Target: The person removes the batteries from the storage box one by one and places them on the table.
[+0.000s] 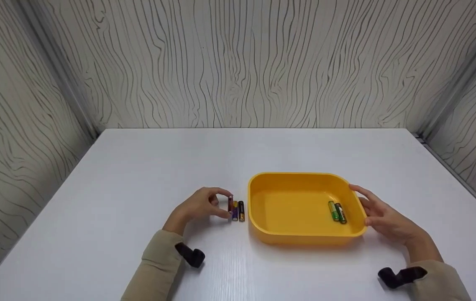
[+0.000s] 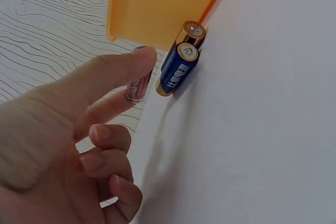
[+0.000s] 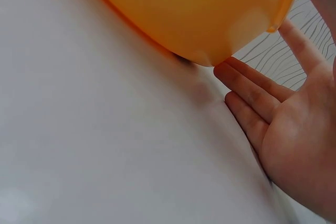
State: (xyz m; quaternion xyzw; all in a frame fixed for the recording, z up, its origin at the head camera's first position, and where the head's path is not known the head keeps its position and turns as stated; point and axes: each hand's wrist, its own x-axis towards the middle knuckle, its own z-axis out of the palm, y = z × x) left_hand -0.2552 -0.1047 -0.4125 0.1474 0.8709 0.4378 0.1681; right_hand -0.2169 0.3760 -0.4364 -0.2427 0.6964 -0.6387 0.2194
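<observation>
My left hand [image 1: 202,205] pinches a red battery [image 2: 137,88] between thumb and index finger, its other fingers loosely bent. Right beside it on the white table lie a purple-blue and gold battery [image 2: 177,72] and a black and gold battery [image 1: 241,211], side by side. A yellow plastic tub [image 1: 305,239] stands just to their right. Inside, toward its right wall, a light green battery [image 1: 333,211] and a dark green battery [image 1: 341,213] rest together. My right hand [image 1: 386,219] touches the outside of the tub's right end with fairly straight fingers, thumb near the rim.
The white tabletop [image 1: 146,163] extends around the tub and both hands. Behind it rises a panel with a wood-grain pattern [image 1: 238,62], and similar panels stand at the left and right. A black wrist mount [image 1: 190,255] sits on the left sleeve.
</observation>
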